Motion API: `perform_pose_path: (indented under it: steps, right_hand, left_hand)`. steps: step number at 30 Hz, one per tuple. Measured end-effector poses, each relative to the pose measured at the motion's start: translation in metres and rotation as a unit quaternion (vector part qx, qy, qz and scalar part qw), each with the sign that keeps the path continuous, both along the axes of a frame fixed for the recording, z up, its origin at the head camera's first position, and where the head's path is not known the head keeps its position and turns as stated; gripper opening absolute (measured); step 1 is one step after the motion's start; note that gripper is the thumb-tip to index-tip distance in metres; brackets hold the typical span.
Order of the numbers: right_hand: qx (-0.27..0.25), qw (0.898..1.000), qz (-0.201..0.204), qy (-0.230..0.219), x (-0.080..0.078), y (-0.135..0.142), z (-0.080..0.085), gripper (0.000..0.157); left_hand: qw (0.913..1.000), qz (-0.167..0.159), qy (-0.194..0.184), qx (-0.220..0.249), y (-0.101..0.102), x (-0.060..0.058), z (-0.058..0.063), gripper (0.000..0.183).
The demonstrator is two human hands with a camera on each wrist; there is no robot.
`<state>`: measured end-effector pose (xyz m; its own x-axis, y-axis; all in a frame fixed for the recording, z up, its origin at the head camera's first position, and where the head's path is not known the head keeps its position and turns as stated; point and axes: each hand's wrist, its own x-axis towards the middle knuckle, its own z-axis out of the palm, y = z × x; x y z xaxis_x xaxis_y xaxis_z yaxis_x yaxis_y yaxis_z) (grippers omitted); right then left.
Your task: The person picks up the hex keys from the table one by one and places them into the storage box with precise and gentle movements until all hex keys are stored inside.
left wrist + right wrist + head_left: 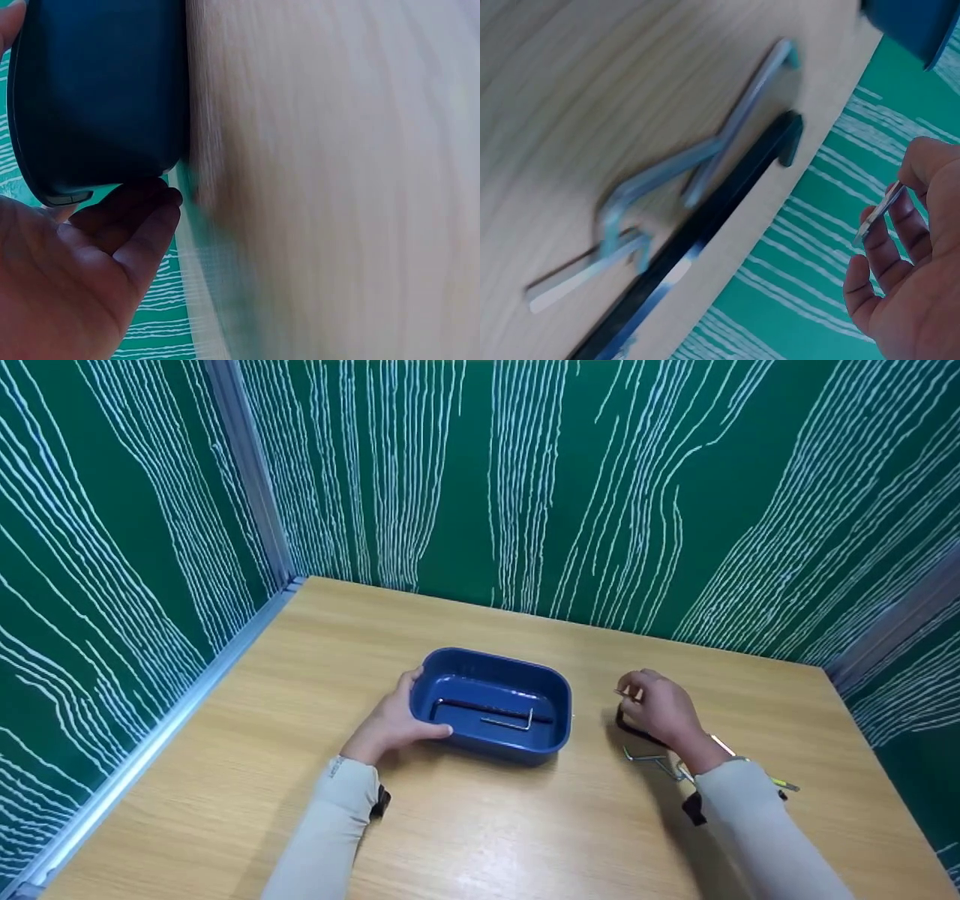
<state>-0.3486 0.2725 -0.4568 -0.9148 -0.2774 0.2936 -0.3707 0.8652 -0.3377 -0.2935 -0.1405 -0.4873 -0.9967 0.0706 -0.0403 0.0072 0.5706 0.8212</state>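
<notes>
My left hand (397, 720) grips the left end of a blue plastic bin (491, 746), the thumb along its near rim and the fingers round the outside. In the left wrist view, fingertips (161, 196) touch the bin's lower end. Inside the bin lie a long dark hex key (472, 705) and a smaller silver hex key (510, 725). Right of the bin, my right hand (664, 709) pinches a small silver hex key (877, 214) between thumb and fingers, above the table. Below that hand lies a large black hex key (705, 232), with silver hex keys (739, 120) beside it.
More metal pieces, one with a yellow part (784, 784), lie partly hidden under the right forearm. Green walls (465, 472) with white wavy lines stand behind the wooden table (480, 825) and at its sides.
</notes>
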Motion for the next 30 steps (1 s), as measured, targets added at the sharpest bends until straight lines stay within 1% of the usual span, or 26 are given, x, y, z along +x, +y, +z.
perform_pose_path:
  steps: [9, 17, 30]
  right_hand:
    - [-0.020, 1.000, 0.013, -0.007, 0.003, -0.033, 0.008, 0.014]
    - [-0.051, 0.998, 0.020, -0.035, 0.004, -0.056, 0.009, 0.015]
    - [-0.058, 0.997, 0.041, -0.032, 0.005, -0.082, 0.011, 0.013]
  left_hand:
    - [0.9999, 0.014, 0.005, 0.001, 0.001, 0.001, 0.000, 0.108]
    - [0.9996, 0.021, 0.009, -0.018, 0.002, 0.003, 0.000, 0.114]
    - [0.9996, 0.023, 0.005, -0.017, 0.002, 0.003, 0.000, 0.114]
